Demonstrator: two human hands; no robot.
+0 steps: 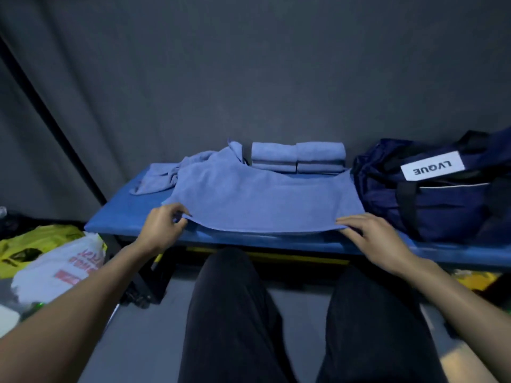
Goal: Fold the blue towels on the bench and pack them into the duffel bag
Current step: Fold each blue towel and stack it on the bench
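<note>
The spread towel (262, 197) is soft and floppy — your left hand (163, 228) pinches one near corner, right hand (370, 239) rests flat on the other — grip both corners.

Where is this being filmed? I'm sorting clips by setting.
Probably a makeshift recording spot, not a home: a grey curtain hangs behind a blue padded bench holding towels and a navy duffel bag, with plastic bags on the floor.
</note>
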